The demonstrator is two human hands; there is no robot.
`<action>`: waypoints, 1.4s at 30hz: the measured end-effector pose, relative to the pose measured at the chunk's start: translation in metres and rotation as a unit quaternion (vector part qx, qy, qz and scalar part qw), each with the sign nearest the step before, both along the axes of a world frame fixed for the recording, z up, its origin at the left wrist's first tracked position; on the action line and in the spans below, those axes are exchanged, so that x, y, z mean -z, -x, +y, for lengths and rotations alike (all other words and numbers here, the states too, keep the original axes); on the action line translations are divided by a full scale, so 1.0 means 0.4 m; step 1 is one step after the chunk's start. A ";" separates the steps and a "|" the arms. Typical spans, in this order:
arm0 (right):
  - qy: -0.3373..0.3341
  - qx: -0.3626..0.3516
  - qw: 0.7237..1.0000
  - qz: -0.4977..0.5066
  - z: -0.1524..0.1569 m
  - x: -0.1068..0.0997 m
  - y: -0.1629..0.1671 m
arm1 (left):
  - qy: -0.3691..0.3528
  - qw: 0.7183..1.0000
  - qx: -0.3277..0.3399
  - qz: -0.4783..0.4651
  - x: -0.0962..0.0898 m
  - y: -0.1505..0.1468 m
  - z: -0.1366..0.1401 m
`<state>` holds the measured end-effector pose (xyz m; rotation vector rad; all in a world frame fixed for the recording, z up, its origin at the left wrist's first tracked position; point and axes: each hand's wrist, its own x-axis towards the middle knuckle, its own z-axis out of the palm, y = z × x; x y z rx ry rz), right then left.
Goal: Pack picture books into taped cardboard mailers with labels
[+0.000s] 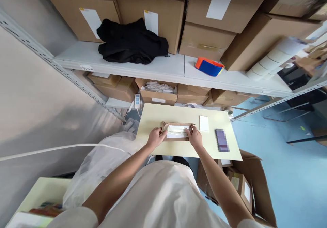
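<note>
A small, long cardboard box (176, 139) lies on the pale yellow table in front of me. On its upper side is a white surface with a shiny, clear strip or film (176, 130) across it; I cannot tell whether this is tape or a bag. My left hand (156, 137) grips the box's left end, thumb on top. At the right end, my right hand (195, 137) holds on with thumb and fingers closed. Just beyond that hand lies a white card or paper pad (203, 123). Farther right is a purple, pixelated flat object (221, 140).
Behind the table (158, 114) stands a shelf (168, 67) with large cartons (153, 27), black clothing (133, 42), a blue-orange band (209, 67) and white rolls (276, 59). An opened carton (258, 177) sits right of me; clear plastic sheeting (99, 163) hangs at left.
</note>
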<state>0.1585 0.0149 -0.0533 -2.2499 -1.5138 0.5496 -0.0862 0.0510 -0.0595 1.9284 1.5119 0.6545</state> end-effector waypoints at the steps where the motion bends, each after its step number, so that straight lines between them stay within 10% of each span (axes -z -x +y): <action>1: 0.016 -0.006 1.000 -0.025 0.000 -0.016 -0.004 | -0.007 1.000 0.006 0.012 -0.011 -0.005 0.006; 13: 0.063 -0.024 0.997 -0.039 0.009 0.016 -0.025 | 0.060 0.996 0.054 0.042 0.056 -0.074 0.037; 18: -0.081 -0.114 0.988 -0.064 -0.025 0.040 -0.071 | -0.057 0.993 0.090 0.047 0.009 -0.059 -0.012; 29: -0.096 -0.176 0.979 0.050 -0.051 0.078 -0.174 | -0.056 0.988 0.067 0.129 -0.050 -0.124 -0.028; 42: 0.089 -0.161 0.983 -0.020 0.079 0.201 -0.476 | -0.037 0.973 0.208 0.092 -0.082 -0.454 0.085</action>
